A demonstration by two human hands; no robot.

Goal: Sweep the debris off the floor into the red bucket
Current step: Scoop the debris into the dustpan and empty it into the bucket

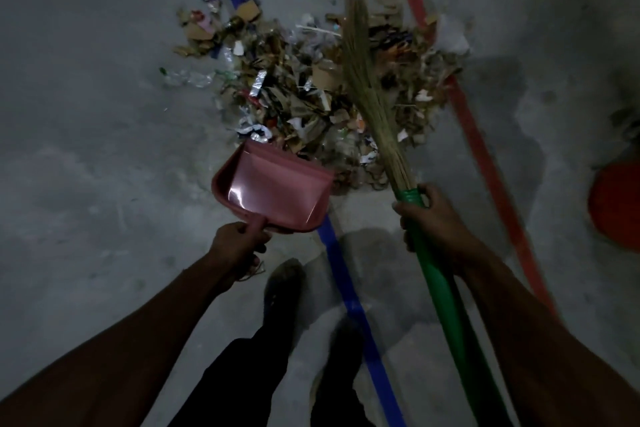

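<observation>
1. The left hand grips the pink plastic dustpan by its handle, its mouth touching the near edge of the debris pile.
2. The right hand grips the green-handled straw broom, bristles lying over the pile.
3. The red bucket stands well right of the pile.

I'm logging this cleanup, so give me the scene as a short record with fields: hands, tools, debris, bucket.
left hand: grips handle of the pink plastic dustpan
right hand: grips green handle of the straw broom
dustpan: empty, mouth at pile's near edge
debris pile: paper, cardboard, foil scraps on grey concrete floor
red bucket: far right, partly out of view
</observation>
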